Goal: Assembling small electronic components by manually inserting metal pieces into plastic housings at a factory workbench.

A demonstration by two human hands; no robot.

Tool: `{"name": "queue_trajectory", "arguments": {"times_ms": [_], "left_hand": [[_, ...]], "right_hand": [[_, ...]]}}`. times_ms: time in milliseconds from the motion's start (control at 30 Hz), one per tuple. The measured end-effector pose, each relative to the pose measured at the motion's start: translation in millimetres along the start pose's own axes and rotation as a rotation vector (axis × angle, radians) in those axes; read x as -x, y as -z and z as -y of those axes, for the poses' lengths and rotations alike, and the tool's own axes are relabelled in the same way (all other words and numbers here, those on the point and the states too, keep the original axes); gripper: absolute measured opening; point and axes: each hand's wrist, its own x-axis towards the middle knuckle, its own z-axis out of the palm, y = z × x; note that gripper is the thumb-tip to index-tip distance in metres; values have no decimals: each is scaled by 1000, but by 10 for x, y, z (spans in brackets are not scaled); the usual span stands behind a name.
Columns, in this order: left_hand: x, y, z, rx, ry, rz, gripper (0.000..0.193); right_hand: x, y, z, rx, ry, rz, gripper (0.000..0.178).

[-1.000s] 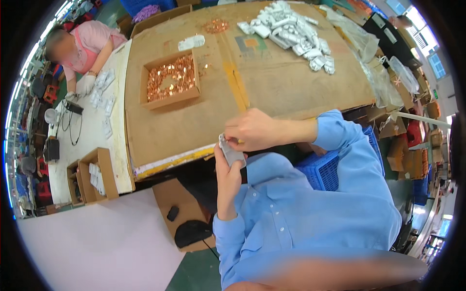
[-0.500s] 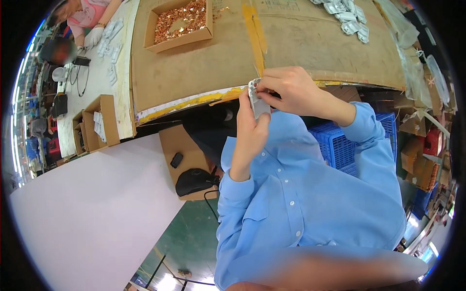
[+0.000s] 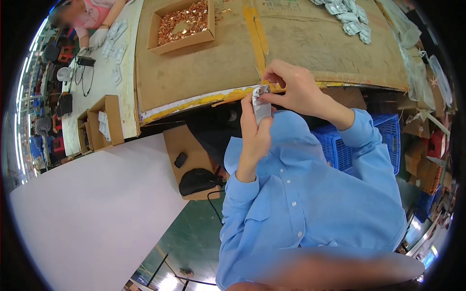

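Note:
A white plastic housing (image 3: 262, 110), long and narrow, stands tilted upward in my left hand (image 3: 254, 138). My left thumb and fingers are closed on its two sides. Its upper end is hollow, with small shapes inside that I cannot make out. My right hand (image 3: 297, 89) is at that end. Its thumb touches the opening, while the bent forefinger is raised apart from it. Nothing shows between them; the inside of the curled fingers is hidden.
On the cardboard-covered table (image 3: 204, 72), a carton (image 3: 184, 44) holds many small copper-coloured pieces. More white housings (image 3: 352, 18) lie at the far right. A blue crate (image 3: 340, 150) stands beside me. At the far left, a gloved person (image 3: 97, 38) sits by similar parts.
My right forefinger has lifted away from the housing, and the thumb now lies at its opening. Both hands and the housing appear slightly lower. The whole view has shifted a little.

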Motion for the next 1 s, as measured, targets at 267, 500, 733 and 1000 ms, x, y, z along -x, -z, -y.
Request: {"name": "queue_trajectory", "arguments": {"times_ms": [267, 500, 733, 1000], "left_hand": [[0, 2, 20, 104, 91, -70, 32], [-47, 8, 74, 26, 85, -131, 28], [-58, -19, 53, -108, 82, -170, 26], [-35, 21, 8, -208, 53, -137, 26]], "right_hand": [[53, -37, -36, -17, -15, 145, 25], [73, -20, -23, -133, -128, 157, 20], [40, -52, -68, -128, -133, 182, 21], [32, -91, -90, -178, -148, 194, 19]]}}
